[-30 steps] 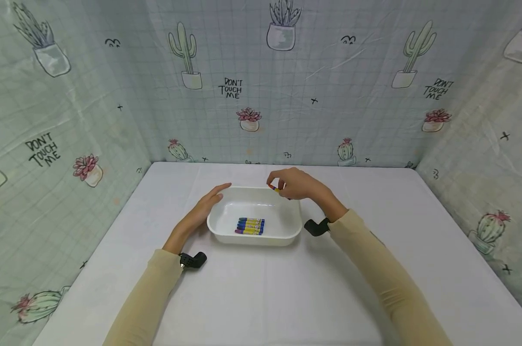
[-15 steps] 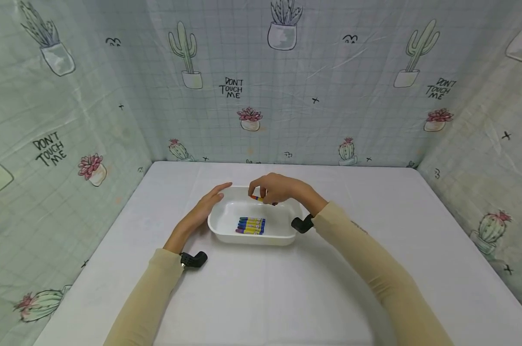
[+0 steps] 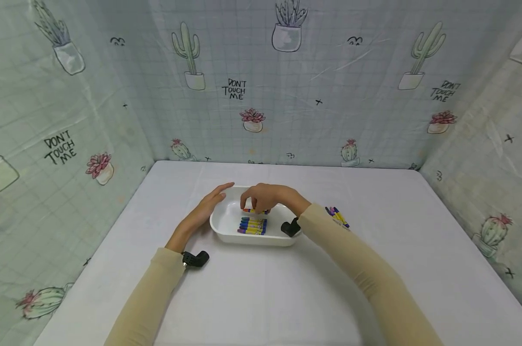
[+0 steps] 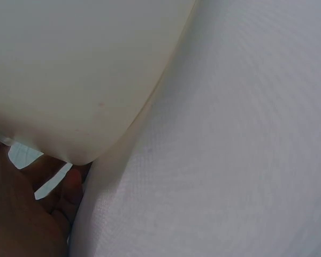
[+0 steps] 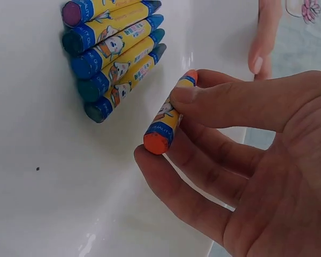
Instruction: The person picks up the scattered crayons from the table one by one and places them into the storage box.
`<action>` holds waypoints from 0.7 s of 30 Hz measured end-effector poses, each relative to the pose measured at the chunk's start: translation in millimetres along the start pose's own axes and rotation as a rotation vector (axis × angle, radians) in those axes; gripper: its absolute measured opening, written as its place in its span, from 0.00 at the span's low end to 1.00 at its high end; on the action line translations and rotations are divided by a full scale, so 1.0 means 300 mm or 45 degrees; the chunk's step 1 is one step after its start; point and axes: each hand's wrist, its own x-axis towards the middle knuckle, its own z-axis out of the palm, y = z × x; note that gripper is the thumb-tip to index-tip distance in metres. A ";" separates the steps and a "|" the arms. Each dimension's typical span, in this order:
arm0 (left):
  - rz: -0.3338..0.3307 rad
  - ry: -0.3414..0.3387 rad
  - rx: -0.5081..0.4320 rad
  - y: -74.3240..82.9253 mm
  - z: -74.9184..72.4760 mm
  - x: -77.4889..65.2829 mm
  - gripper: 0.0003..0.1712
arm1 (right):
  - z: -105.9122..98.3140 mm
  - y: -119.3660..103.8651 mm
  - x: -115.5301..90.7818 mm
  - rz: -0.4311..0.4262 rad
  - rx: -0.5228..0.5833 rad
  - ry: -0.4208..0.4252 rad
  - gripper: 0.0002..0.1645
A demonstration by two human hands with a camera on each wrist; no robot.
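Observation:
In the head view a white rectangular tray point(image 3: 256, 240) stands on the table. My left hand point(image 3: 202, 210) grips its left end, thumb at the rim and fingers along the outside. Over the tray's inside, my right hand point(image 3: 264, 196) pinches an orange crayon point(image 5: 165, 119) between thumb and fingers. The right wrist view shows that crayon's blue and yellow wrapper and its flat orange end. Beside it on the tray floor lies a row of several crayons point(image 5: 115, 53), side by side, with purple, blue and green ends.
More crayons point(image 3: 336, 216) lie on the white table point(image 3: 261, 288) right of the tray, partly behind the right sleeve point(image 3: 352, 259). A patterned cactus cloth point(image 3: 269, 86) hangs around the back and sides. A black wrist camera point(image 3: 290, 227) overlaps the tray's right end.
My right hand has moved left and down with the orange crayon, from the tray's far right rim to just behind the row. The crayons on the table have come into sight. My left hand stays.

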 end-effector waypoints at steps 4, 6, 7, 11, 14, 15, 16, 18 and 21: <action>0.009 0.012 0.026 0.002 0.000 0.002 0.28 | -0.003 -0.001 0.018 0.014 0.000 -0.025 0.26; 0.008 0.012 0.026 0.001 -0.001 0.004 0.28 | -0.004 0.000 0.027 0.027 0.008 -0.036 0.26; 0.011 0.011 0.027 0.001 -0.001 0.004 0.28 | -0.003 0.002 0.030 0.036 0.012 -0.041 0.26; 0.019 0.007 0.018 0.000 0.001 0.001 0.28 | 0.006 0.004 0.042 0.058 0.020 -0.061 0.25; 0.023 0.010 0.024 -0.001 0.004 -0.002 0.28 | 0.013 0.001 0.048 0.075 0.033 -0.089 0.24; 0.021 0.011 0.022 -0.002 0.005 -0.003 0.29 | 0.015 0.001 0.050 0.083 0.040 -0.100 0.23; 0.017 0.012 0.022 -0.002 0.006 -0.004 0.29 | 0.017 0.000 0.052 0.090 0.044 -0.109 0.22; 0.007 0.014 0.013 -0.004 0.009 -0.006 0.28 | 0.020 0.000 0.055 0.103 0.057 -0.126 0.20; 0.004 0.013 0.008 -0.004 0.011 -0.010 0.28 | 0.025 0.002 0.059 0.113 0.068 -0.133 0.17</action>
